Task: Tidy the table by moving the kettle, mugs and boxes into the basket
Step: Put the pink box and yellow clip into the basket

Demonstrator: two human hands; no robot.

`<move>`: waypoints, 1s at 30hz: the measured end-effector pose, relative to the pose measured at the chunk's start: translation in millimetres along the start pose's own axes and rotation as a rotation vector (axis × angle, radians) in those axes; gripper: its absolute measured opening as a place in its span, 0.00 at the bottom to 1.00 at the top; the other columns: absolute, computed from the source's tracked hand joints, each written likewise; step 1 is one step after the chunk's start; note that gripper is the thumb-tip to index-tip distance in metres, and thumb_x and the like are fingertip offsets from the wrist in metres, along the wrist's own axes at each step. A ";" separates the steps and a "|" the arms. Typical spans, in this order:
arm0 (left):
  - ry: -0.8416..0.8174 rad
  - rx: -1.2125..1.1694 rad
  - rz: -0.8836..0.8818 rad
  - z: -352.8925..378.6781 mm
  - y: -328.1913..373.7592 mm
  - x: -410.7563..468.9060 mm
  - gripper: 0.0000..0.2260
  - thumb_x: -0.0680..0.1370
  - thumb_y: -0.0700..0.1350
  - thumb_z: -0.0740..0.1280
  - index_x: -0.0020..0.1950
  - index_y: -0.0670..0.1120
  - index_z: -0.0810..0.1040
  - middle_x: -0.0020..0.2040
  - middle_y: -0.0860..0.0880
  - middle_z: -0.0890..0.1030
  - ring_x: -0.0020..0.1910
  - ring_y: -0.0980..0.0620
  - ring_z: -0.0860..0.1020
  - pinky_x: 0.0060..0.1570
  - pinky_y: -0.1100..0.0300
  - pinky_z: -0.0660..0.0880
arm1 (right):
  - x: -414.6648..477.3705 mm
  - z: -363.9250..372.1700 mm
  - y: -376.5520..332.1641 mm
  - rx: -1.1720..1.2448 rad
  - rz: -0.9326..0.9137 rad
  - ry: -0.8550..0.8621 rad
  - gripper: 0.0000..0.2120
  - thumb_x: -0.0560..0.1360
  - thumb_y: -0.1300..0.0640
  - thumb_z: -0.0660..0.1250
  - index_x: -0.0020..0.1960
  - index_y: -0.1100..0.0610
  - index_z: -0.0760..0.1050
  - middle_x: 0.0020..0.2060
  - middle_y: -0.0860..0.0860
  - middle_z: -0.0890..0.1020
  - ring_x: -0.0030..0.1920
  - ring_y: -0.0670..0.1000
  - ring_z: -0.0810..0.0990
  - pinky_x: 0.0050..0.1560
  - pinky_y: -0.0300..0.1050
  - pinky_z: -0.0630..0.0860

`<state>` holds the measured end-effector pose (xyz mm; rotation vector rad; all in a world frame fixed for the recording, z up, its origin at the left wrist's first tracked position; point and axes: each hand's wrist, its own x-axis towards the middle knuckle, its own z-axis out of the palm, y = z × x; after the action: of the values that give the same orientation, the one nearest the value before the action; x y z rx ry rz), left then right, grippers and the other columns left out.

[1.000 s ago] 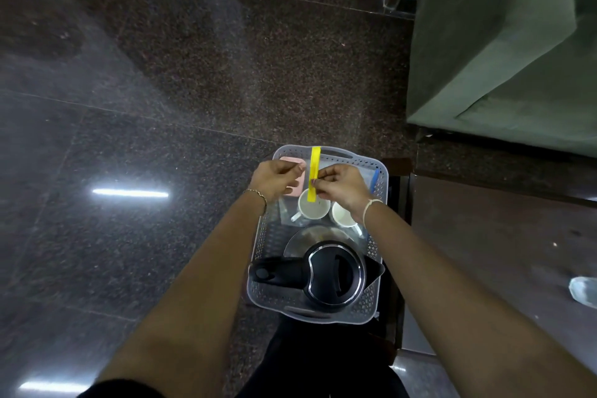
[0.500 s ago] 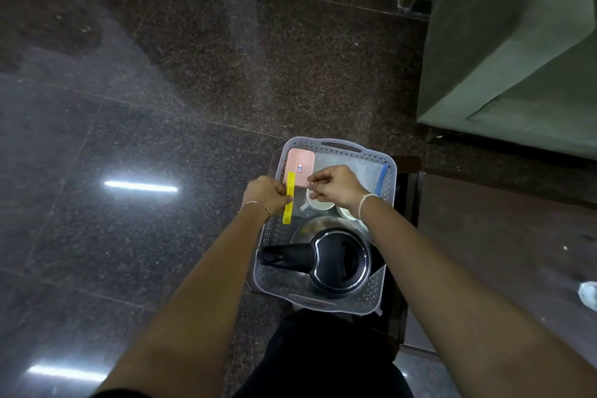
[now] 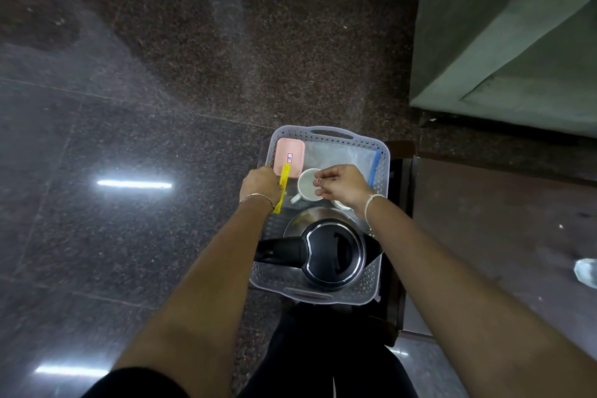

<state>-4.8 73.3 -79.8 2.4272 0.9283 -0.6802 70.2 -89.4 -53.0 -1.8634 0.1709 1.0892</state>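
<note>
Left hand (image 3: 260, 187) pinched on yellow strip (image 3: 282, 189) at basket (image 3: 326, 296) left wall, likely tucking it aside. Pink box (image 3: 289, 157), mugs (image 3: 308, 186), kettle (image 3: 332, 252) already inside, lower centre. Right hand (image 3: 339, 184) loosely curled above mugs; whether it holds anything, cannot tell.

Dim wide-angle view; ceiling lights glare on the glossy floor (image 3: 161, 107), edges bowed

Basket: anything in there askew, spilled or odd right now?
Nothing spilled. In the basket, the kettle and mug sit upright. The one oddity is a yellow strip held in the left hand; it isn't set down.
</note>
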 end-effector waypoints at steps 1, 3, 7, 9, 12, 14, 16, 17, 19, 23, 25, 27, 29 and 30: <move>0.011 0.003 -0.006 1.0 0.3 -0.4 0.11 0.75 0.43 0.65 0.54 0.40 0.81 0.54 0.38 0.82 0.54 0.37 0.80 0.52 0.50 0.76 | 0.1 -0.2 0.9 0.006 0.005 0.005 0.07 0.76 0.67 0.67 0.54 0.63 0.78 0.52 0.63 0.83 0.37 0.50 0.82 0.39 0.35 0.79; 0.027 0.013 -0.009 2.7 0.5 -0.8 0.12 0.76 0.42 0.64 0.54 0.39 0.81 0.54 0.37 0.81 0.55 0.36 0.79 0.52 0.49 0.76 | 0.1 -0.1 2.4 0.023 0.013 0.009 0.08 0.76 0.67 0.67 0.55 0.64 0.78 0.52 0.63 0.83 0.37 0.50 0.81 0.38 0.34 0.79; 0.059 -0.014 -0.024 -0.2 0.2 -4.0 0.12 0.76 0.44 0.63 0.53 0.39 0.81 0.53 0.36 0.82 0.53 0.35 0.79 0.52 0.49 0.76 | -3.2 -2.2 3.6 0.038 0.009 0.022 0.08 0.76 0.67 0.67 0.54 0.63 0.78 0.52 0.63 0.83 0.37 0.50 0.82 0.42 0.38 0.79; 0.083 -0.065 -0.037 -6.2 2.0 -9.0 0.12 0.75 0.45 0.65 0.51 0.39 0.82 0.50 0.36 0.82 0.51 0.35 0.80 0.49 0.50 0.77 | -7.4 -5.3 2.4 0.051 0.000 0.029 0.08 0.75 0.68 0.67 0.54 0.63 0.78 0.51 0.63 0.83 0.38 0.51 0.82 0.45 0.41 0.80; 0.133 -0.193 -0.053 -19.6 10.0 -17.1 0.10 0.72 0.44 0.67 0.44 0.38 0.83 0.45 0.35 0.83 0.47 0.36 0.81 0.44 0.53 0.76 | -18.1 -13.6 -1.5 0.069 -0.023 0.043 0.07 0.75 0.68 0.67 0.52 0.62 0.78 0.51 0.64 0.83 0.39 0.53 0.82 0.49 0.45 0.80; 0.127 -0.295 -0.026 -28.6 21.4 -20.8 0.08 0.73 0.43 0.67 0.44 0.41 0.84 0.45 0.38 0.84 0.47 0.39 0.82 0.47 0.55 0.79 | -27.4 -22.2 -4.8 0.084 -0.050 0.057 0.09 0.75 0.68 0.67 0.55 0.64 0.78 0.52 0.64 0.83 0.39 0.53 0.81 0.47 0.42 0.79; 0.064 -0.420 0.027 -35.1 39.2 -24.6 0.07 0.73 0.42 0.67 0.43 0.42 0.84 0.44 0.40 0.85 0.43 0.43 0.84 0.47 0.53 0.81 | -38.5 -33.7 -8.4 0.089 -0.078 0.080 0.10 0.76 0.67 0.65 0.57 0.64 0.77 0.51 0.62 0.83 0.39 0.51 0.80 0.44 0.38 0.78; 0.024 -0.476 0.052 -37.5 50.5 -27.4 0.06 0.74 0.41 0.66 0.41 0.43 0.83 0.41 0.42 0.85 0.38 0.44 0.84 0.44 0.54 0.82 | -45.1 -40.6 -9.6 0.090 -0.087 0.097 0.11 0.76 0.67 0.65 0.58 0.64 0.78 0.51 0.61 0.83 0.39 0.50 0.80 0.44 0.38 0.77; -0.049 -0.543 0.104 -40.7 75.5 -34.9 0.06 0.74 0.39 0.66 0.40 0.44 0.81 0.38 0.43 0.83 0.31 0.46 0.81 0.34 0.60 0.79 | -58.4 -55.8 -10.3 0.098 -0.102 0.136 0.11 0.76 0.67 0.65 0.58 0.65 0.78 0.50 0.60 0.83 0.41 0.51 0.79 0.42 0.37 0.75; -0.108 -0.613 0.232 -40.8 128.8 -57.4 0.09 0.76 0.38 0.66 0.37 0.49 0.76 0.42 0.44 0.81 0.30 0.51 0.78 0.29 0.66 0.72 | -88.2 -90.7 -0.3 0.137 -0.151 0.212 0.11 0.76 0.67 0.64 0.57 0.65 0.78 0.49 0.59 0.82 0.40 0.50 0.79 0.39 0.34 0.74; -0.120 -0.617 0.293 -36.4 155.4 -73.9 0.10 0.76 0.38 0.66 0.37 0.50 0.75 0.42 0.44 0.81 0.31 0.52 0.78 0.30 0.65 0.73 | -103.3 -110.3 11.6 0.153 -0.170 0.257 0.10 0.77 0.66 0.65 0.57 0.64 0.79 0.48 0.58 0.83 0.41 0.50 0.81 0.40 0.35 0.76; -0.134 -0.588 0.350 -26.2 181.4 -94.1 0.10 0.77 0.39 0.66 0.37 0.50 0.76 0.42 0.43 0.82 0.33 0.49 0.79 0.38 0.60 0.75 | -119.5 -132.9 28.0 0.164 -0.182 0.305 0.09 0.76 0.64 0.65 0.55 0.60 0.79 0.48 0.58 0.84 0.44 0.51 0.82 0.46 0.41 0.78; -0.144 -0.534 0.395 -9.8 206.2 -115.2 0.09 0.77 0.40 0.66 0.38 0.51 0.78 0.41 0.45 0.83 0.35 0.49 0.80 0.42 0.57 0.77 | -136.5 -157.1 48.1 0.196 -0.189 0.337 0.06 0.76 0.63 0.66 0.51 0.57 0.80 0.47 0.57 0.85 0.43 0.50 0.82 0.48 0.44 0.78; -0.153 -0.510 0.412 1.0 219.3 -126.0 0.09 0.77 0.41 0.66 0.38 0.51 0.78 0.41 0.46 0.83 0.35 0.50 0.81 0.42 0.57 0.78 | -144.9 -169.8 59.7 0.215 -0.191 0.352 0.06 0.76 0.63 0.66 0.48 0.55 0.79 0.47 0.56 0.85 0.41 0.50 0.82 0.48 0.44 0.78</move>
<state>67.2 -135.1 44.0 1.9854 0.4449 -0.4079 56.3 -298.9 43.5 -1.8199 0.2945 0.5837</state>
